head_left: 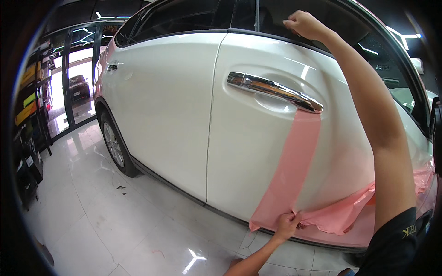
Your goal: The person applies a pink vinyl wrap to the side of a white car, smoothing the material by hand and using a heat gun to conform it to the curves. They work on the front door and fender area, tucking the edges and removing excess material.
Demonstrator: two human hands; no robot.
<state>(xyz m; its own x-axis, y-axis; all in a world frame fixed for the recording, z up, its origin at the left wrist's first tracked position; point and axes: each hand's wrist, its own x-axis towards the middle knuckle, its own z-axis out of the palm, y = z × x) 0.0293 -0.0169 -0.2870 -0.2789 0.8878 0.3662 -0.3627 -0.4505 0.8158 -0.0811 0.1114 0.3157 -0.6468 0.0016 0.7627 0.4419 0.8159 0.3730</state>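
The left grip (289, 224) pinches pink film (291, 161) near the lower edge of the white car door (244, 156), apparently to steady its loose margin, while the right grip (305, 25), curled before the dark window (352, 34), hides whether it holds anything; glossy floor tiles (152, 221) and glazed doors (67, 78) lie beyond.

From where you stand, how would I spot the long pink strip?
On the white car, find the larger chrome handle. From its right end, the pink strip runs down toward the left hand; unlike the crumpled pink film beside it, it looks smooth.
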